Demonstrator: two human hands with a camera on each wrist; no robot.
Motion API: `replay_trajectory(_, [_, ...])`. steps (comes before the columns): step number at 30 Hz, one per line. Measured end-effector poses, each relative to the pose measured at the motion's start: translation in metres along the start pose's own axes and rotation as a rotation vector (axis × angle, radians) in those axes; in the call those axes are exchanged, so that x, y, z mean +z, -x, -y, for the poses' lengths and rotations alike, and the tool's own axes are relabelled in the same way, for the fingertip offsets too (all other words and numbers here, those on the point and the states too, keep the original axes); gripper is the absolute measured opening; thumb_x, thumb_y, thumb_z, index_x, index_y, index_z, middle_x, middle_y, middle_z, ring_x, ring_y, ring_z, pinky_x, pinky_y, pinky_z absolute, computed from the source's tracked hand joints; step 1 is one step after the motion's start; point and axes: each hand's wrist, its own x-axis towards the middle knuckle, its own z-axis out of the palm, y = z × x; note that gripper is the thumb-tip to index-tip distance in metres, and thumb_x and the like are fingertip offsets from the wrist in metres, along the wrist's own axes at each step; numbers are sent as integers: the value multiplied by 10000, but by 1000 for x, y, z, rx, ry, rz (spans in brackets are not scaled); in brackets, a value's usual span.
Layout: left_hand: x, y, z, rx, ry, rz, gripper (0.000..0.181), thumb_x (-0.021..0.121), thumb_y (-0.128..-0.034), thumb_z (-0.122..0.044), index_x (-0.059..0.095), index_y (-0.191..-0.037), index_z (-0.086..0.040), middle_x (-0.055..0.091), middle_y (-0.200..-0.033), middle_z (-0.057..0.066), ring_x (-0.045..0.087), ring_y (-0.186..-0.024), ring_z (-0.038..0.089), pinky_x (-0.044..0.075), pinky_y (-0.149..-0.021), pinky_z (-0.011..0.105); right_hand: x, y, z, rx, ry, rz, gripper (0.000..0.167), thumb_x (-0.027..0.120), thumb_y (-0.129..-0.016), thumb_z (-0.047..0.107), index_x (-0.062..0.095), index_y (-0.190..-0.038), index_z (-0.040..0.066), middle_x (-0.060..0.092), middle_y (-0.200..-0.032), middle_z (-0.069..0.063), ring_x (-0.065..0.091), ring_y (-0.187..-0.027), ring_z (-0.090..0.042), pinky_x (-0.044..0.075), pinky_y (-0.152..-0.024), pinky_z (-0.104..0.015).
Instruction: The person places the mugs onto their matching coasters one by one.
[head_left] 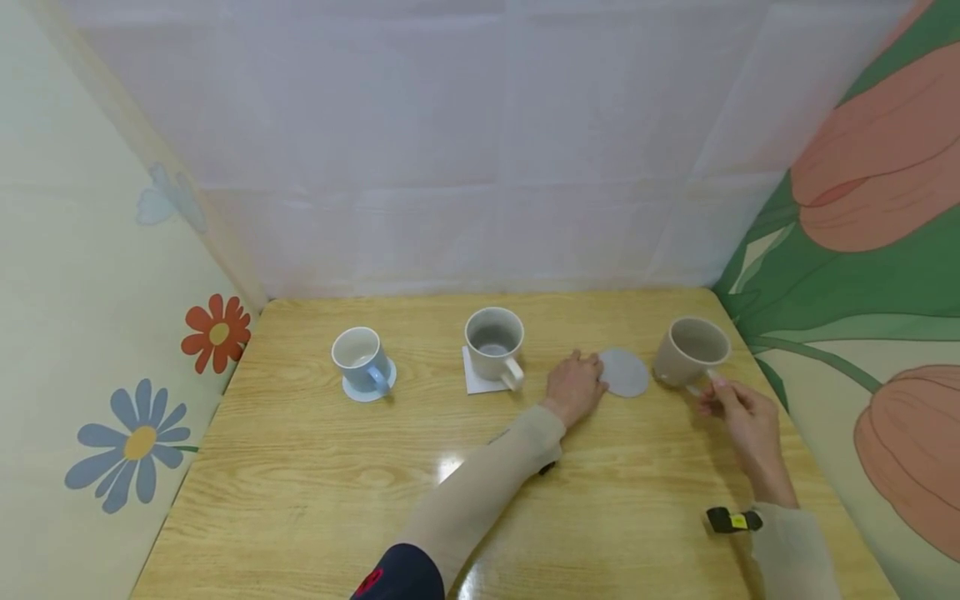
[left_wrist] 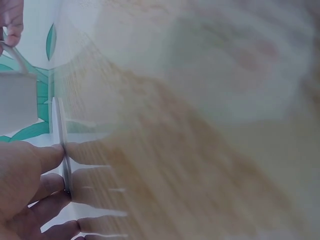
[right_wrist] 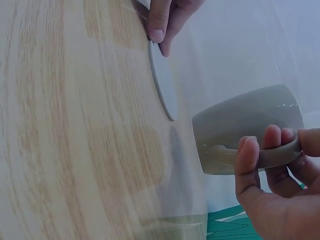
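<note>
My right hand (head_left: 742, 417) grips the handle of a grey-beige mug (head_left: 686, 354), fingers curled through it. In the right wrist view the mug (right_wrist: 250, 132) is slightly above the wooden table. Just left of it lies a round grey coaster (head_left: 624, 372), flat on the table. My left hand (head_left: 576, 387) holds the coaster's left edge with thumb and fingers, its fingertips down at the tabletop. The left wrist view shows this coaster (left_wrist: 60, 125) edge-on against the fingers.
A white mug (head_left: 493, 343) stands on a square white coaster (head_left: 480, 385) in the middle. Further left, a light blue mug (head_left: 362, 360) sits on a round pale blue coaster (head_left: 365, 395). A white sheet (head_left: 480, 150) hangs behind the wooden table (head_left: 300, 475); flowered cloths flank both sides.
</note>
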Motion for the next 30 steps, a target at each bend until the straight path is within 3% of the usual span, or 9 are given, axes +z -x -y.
replay_trajectory(17, [-1, 1, 0, -11, -16, -5, 380, 652, -1046, -500, 731, -1336, -268, 635, -1506, -134, 573, -1445, 172, 563, -1097, 299, 9, 4, 3, -10, -66, -1, 327, 601, -1099, 132, 699, -924, -127, 746, -810, 45, 703, -693, -63, 613, -685, -157])
replay_trajectory(30, [-2, 0, -1, -3, -17, -3, 383, 644, -1054, -489, 719, -1359, -269, 635, -1503, -127, 578, -1436, 171, 575, -1076, 291, 14, 3, 6, -14, -42, 15, 334, 592, -1103, 137, 692, -972, -154, 755, -830, 55, 712, -716, -56, 614, -701, -150])
